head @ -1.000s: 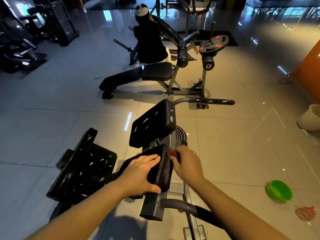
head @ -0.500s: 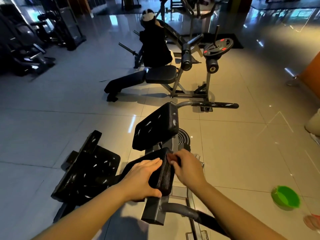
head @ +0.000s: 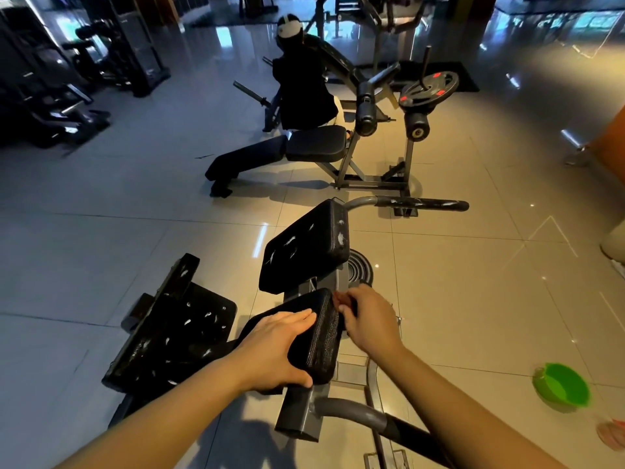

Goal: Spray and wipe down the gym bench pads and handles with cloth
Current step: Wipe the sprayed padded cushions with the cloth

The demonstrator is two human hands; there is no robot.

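Three worn black pads belong to the machine in front of me: a near pad (head: 319, 336), a tilted upper pad (head: 304, 245) behind it, and a flat scuffed pad (head: 176, 333) to the left. My left hand (head: 274, 346) lies flat on the near pad with the thumb hooked under its front edge. My right hand (head: 368, 319) pinches the same pad's far right corner with curled fingers. A grey upper handle (head: 422, 204) with a black grip sticks out right of the upper pad. A lower handle (head: 351, 411) curves below the near pad. Neither hand holds a cloth or spray bottle.
A green bowl (head: 561, 387) sits on the tiled floor at the right, with a pinkish cloth (head: 612, 434) at the frame edge beside it. Further back, another person (head: 304, 93) sits behind a black bench (head: 314, 143) with a weight plate (head: 429, 88). Dark machines stand at the far left.
Both hands stay on the near pad in nearly the same grip. The view has tilted up a little, so the machine and floor sit lower in the frame.
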